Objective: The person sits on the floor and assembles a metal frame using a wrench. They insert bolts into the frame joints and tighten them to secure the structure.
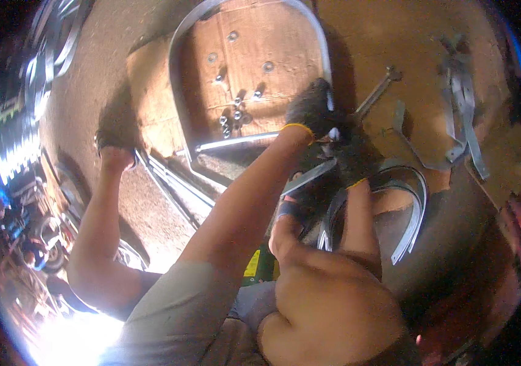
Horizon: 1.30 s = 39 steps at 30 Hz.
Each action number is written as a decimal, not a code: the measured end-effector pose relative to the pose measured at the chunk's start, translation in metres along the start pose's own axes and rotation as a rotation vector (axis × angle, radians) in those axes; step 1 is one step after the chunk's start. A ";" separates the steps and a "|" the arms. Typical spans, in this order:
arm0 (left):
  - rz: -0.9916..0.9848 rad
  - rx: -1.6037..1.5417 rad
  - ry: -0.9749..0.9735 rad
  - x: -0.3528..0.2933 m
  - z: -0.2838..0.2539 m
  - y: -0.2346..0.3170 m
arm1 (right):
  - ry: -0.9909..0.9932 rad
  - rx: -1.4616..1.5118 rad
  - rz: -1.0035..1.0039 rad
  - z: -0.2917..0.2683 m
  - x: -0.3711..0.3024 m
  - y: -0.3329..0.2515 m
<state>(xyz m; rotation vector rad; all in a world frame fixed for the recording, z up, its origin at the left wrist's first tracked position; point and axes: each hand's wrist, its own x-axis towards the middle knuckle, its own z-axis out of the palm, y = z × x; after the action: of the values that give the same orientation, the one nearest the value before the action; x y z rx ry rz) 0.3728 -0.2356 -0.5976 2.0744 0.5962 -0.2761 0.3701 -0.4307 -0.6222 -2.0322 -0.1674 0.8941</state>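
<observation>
My left hand (309, 108), in a dark glove with a yellow cuff, is closed on the right side of a large curved metal band (178, 85). A straight metal bar (239, 141) spans the band's near end. My right hand (350, 149), also gloved, is close by at that corner, beside a small shiny bolt end (333, 133). Deep shadow hides its fingers, so I cannot tell what they hold. From beneath that hand a flat metal strip (310, 177) slants toward my foot.
Nuts and bolts (238, 114) and washers (232, 36) lie on cardboard (150, 91) inside the band. A wrench (377, 93) rests to the right, before bent metal brackets (465, 116). Curved strips (419, 207) lie near my right forearm; long bars (172, 183) lie by my left shoe (114, 141).
</observation>
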 end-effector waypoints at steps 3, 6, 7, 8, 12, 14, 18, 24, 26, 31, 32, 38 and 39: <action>-0.064 -0.017 -0.011 -0.006 -0.011 0.003 | 0.014 -0.129 -0.064 0.000 0.002 -0.004; -0.111 -0.020 -0.081 -0.007 -0.023 0.006 | 0.009 -0.268 -0.103 0.006 -0.002 -0.026; -0.116 -0.021 -0.077 -0.009 -0.026 0.006 | 0.004 -0.245 -0.085 0.007 -0.003 -0.027; -0.111 -0.021 -0.077 -0.008 -0.025 0.006 | 0.009 -0.220 -0.065 0.005 -0.006 -0.028; -0.077 -0.022 -0.060 -0.008 -0.024 0.004 | 0.087 -0.435 -0.184 0.000 -0.012 -0.045; -0.087 -0.024 -0.013 -0.009 -0.022 0.001 | 0.079 -0.602 -0.187 0.003 -0.013 -0.063; -0.139 0.020 -0.036 -0.007 -0.020 0.020 | 0.052 -0.843 -0.092 -0.016 -0.013 -0.016; -0.166 -0.015 -0.030 0.004 -0.015 0.010 | 0.123 -0.191 -0.301 0.007 -0.014 -0.028; -0.075 -0.004 -0.035 0.011 -0.015 0.004 | 0.111 -0.046 -0.265 0.012 -0.012 -0.020; -0.153 0.021 -0.013 0.010 -0.010 -0.001 | 0.075 0.354 0.088 0.029 -0.029 -0.031; -0.151 0.014 -0.013 0.007 -0.009 0.001 | 0.077 0.374 0.146 0.030 -0.031 -0.033; -0.113 -0.016 -0.100 -0.010 -0.016 -0.018 | 0.140 0.185 0.063 0.032 -0.021 0.000; -0.064 0.028 -0.086 -0.010 -0.009 -0.030 | 0.122 0.118 0.004 0.032 -0.017 0.005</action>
<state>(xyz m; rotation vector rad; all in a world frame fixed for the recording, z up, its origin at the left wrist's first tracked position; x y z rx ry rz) 0.3481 -0.2180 -0.6106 2.0613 0.6107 -0.4107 0.3354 -0.4193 -0.6283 -1.9708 -0.0420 0.7623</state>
